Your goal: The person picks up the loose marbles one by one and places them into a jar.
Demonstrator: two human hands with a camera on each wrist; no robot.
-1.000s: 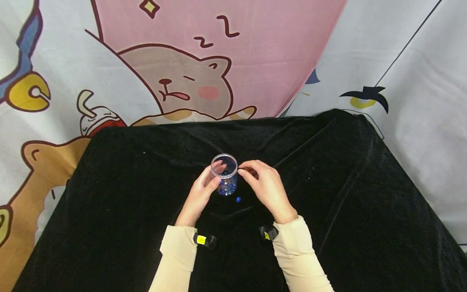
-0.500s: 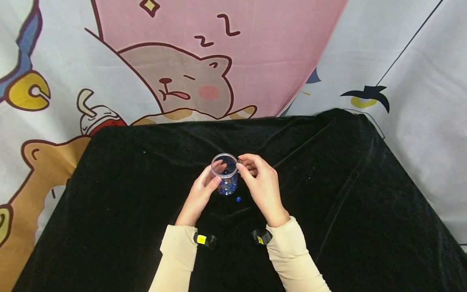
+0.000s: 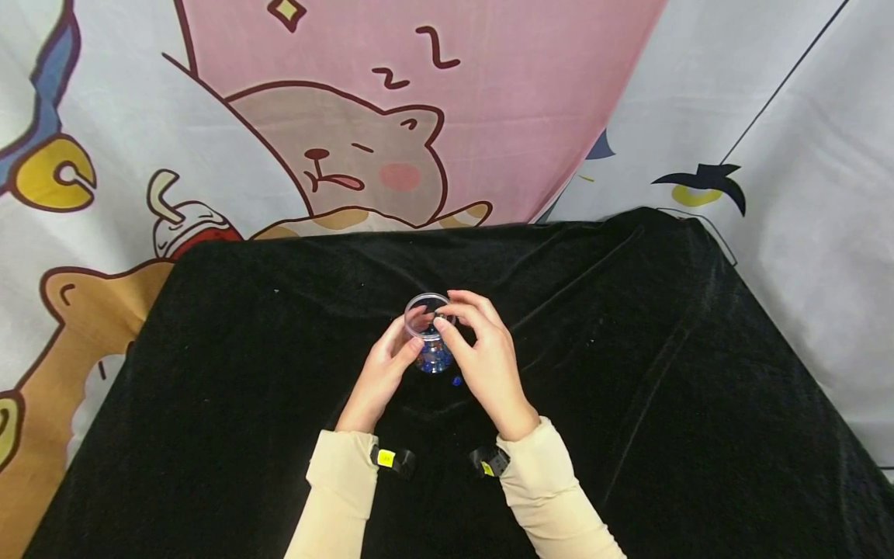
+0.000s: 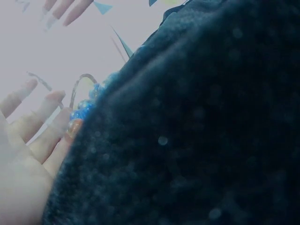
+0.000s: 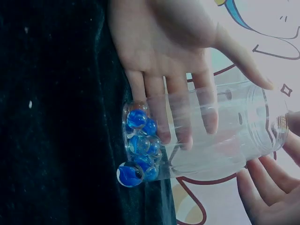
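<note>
A clear plastic jar (image 3: 428, 294) stands upright on the black cloth, uncapped, with several blue marbles (image 5: 139, 144) at its bottom. My left hand (image 3: 377, 376) holds the jar from its left side, thumb at the front and fingers behind the wall. Over the jar's mouth, my right hand (image 3: 489, 361) pinches a small amber-looking marble (image 5: 282, 123) between thumb and finger; the fingertips mostly cover it. One loose blue marble (image 3: 457, 380) lies on the cloth just right of the jar's base. The left wrist view is hazy, showing the left fingers (image 4: 44, 136) beside blue marbles.
Black velvety cloth (image 3: 279, 404) with soft folds covers the table. Behind it hangs a printed curtain (image 3: 517, 116) with cartoon animals. Each wrist wears a small dark camera on a strap.
My right hand has moved left, from beside the jar's rim to over its mouth, carrying the pinched marble. The left hand and jar have stayed put.
</note>
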